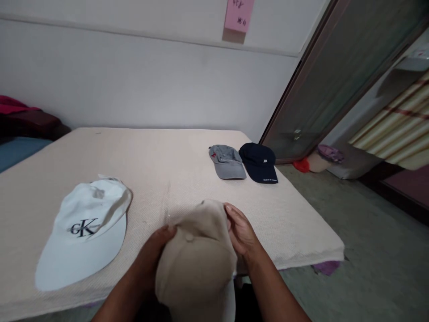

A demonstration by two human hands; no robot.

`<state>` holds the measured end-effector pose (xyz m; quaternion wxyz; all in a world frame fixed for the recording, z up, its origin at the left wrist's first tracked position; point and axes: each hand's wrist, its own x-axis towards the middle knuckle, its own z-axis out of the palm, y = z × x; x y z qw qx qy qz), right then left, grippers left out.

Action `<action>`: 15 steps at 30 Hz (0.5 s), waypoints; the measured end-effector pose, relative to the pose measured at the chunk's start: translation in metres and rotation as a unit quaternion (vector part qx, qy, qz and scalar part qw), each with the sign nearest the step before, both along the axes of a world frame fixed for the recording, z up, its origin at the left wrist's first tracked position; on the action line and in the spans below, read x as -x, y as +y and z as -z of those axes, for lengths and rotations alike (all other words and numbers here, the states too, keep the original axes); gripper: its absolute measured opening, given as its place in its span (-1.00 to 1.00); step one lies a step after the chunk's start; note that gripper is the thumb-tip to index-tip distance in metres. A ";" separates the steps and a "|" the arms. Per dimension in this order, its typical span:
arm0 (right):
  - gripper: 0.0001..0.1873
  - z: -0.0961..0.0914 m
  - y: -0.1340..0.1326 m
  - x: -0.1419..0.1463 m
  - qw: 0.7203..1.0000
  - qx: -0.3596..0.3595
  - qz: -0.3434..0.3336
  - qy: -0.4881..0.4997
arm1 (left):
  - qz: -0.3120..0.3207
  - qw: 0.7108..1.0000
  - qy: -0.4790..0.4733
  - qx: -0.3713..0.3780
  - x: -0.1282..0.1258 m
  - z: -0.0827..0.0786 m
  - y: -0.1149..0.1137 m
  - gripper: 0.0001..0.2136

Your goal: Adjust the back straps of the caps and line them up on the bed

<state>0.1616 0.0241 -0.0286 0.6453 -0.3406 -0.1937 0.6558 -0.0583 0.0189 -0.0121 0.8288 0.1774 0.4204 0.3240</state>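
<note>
A beige baseball cap (197,264) is held up at the front edge of the covered surface, its rounded crown facing me. My left hand (157,250) grips its left side, thumb on top and the other fingers hidden behind the fabric. On the right edge, my right hand (239,230) is closed on the cap with its fingers along the rim. To the left lies a white cap (80,232) with dark "CK" lettering, its crown partly caved in. Farther back, a grey cap (228,161) with a red mark sits beside a navy cap (258,162) with a small white emblem.
A cream textured cover (144,152) spreads under the caps. Behind it is a white wall (134,80) with a pink note (238,15). Dark red and blue items (27,129) lie at far left. At right are a door (311,89), a striped curtain (398,120) and floor (378,237).
</note>
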 end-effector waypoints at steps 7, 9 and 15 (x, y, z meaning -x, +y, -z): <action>-0.72 0.000 -0.016 0.001 0.976 0.019 -0.215 -0.016 | -0.232 0.970 -0.071 -0.010 0.032 0.004 0.041 -0.77; -0.66 0.001 -0.018 0.000 0.965 0.007 -0.261 -0.015 | -0.254 0.964 -0.077 -0.010 0.035 0.005 0.045 -0.75; -0.68 0.001 -0.015 -0.001 0.982 0.028 -0.189 0.001 | -0.267 0.954 0.065 -0.117 0.037 0.009 0.043 -0.77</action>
